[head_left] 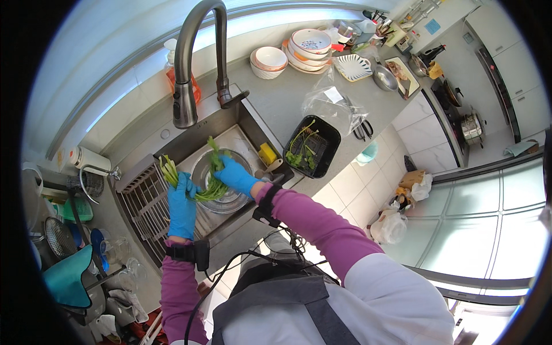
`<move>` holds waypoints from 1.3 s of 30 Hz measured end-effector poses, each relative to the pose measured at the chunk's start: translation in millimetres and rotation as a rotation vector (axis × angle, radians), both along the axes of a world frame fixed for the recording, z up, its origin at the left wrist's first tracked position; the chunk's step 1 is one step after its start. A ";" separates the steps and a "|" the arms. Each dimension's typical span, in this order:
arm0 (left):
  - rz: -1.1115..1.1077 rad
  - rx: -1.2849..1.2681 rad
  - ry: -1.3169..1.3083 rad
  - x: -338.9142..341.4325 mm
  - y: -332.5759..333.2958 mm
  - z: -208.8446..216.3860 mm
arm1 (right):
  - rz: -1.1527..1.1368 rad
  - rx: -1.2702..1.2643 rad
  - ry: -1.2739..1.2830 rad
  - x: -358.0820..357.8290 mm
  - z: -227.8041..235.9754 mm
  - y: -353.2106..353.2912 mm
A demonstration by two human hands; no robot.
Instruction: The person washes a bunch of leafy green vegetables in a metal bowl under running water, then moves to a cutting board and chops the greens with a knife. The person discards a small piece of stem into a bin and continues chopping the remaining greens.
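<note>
Blue gloves cover both my hands above the sink. My left hand is closed around a bunch of leafy green stalks, with their pale ends sticking up past the fingers. My right hand grips the leafy part of the same greens; leaves show above and below it. Beneath the hands a round metal bowl sits in the basin, partly covered by the greens and gloves. How the right fingertips close is partly hidden by the leaves.
A slatted drying rack spans the sink's left side; a tall faucet arches over the back. A yellow sponge is at the right wall. On the counter lie a black tray with green sprigs, scissors and stacked bowls.
</note>
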State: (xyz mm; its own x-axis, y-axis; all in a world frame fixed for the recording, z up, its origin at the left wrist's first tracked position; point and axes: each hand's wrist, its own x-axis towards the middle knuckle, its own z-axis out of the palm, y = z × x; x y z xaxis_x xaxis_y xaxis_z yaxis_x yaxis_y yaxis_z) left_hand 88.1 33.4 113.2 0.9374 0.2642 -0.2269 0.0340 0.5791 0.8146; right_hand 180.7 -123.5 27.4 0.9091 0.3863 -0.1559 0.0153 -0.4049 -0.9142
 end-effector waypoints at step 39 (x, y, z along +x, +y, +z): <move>0.033 0.187 0.020 15.9 17.4 -2.2 | 0.052 0.157 0.790 -52.4 72.7 -113.5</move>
State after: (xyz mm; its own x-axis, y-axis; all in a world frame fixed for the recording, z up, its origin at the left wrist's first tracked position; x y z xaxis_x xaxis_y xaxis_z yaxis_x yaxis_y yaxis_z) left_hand 104.0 50.8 111.0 0.9234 0.3336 -0.1897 0.0350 0.4189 0.9074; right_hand 128.3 -236.9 100.1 0.5332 0.4956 -0.6856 -0.6442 -0.2875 -0.7088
